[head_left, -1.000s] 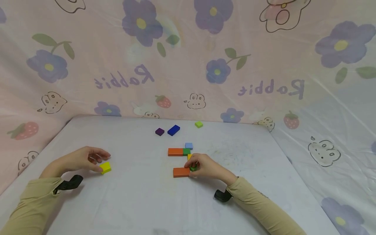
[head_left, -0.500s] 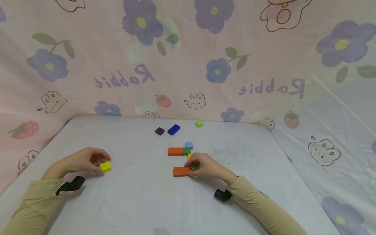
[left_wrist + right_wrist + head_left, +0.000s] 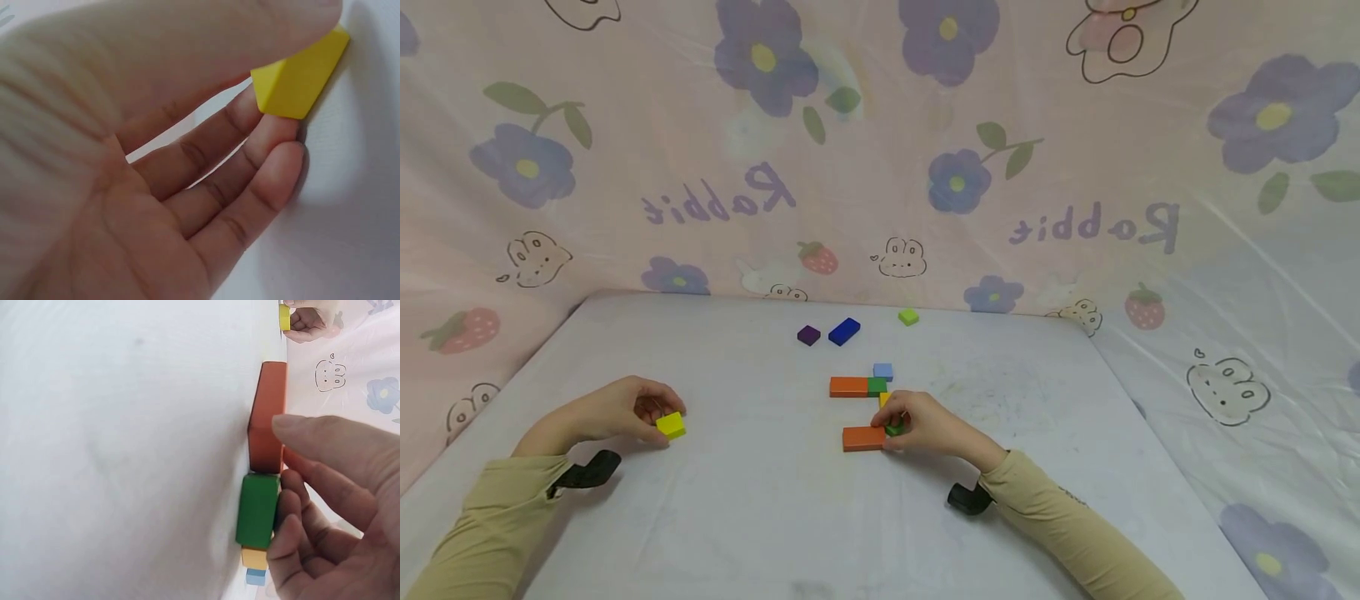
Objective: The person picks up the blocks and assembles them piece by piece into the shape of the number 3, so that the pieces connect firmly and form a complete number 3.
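Head view: the left hand (image 3: pixel 606 417) pinches a yellow block (image 3: pixel 672 426) at its fingertips. The right hand (image 3: pixel 928 429) grips one end of a near orange block (image 3: pixel 862 439); beyond that hand, a far orange block (image 3: pixel 848 387) lies on the counter (image 3: pixel 737 517).

Left wrist view: thumb and fingers take opposite sides of the yellow block, probably for a secure hold.

Right wrist view: the thumb clasps the near orange block against the fingers, seemingly steadying it beside a green block (image 3: pixel 257 510), just by the other fingers.

Pale pink sheeting (image 3: pixel 865 192) with purple flowers (image 3: pixel 958 182), strawberries (image 3: pixel 817 257), rabbits (image 3: pixel 902 257); white tabletop (image 3: pixel 760 500); soft light
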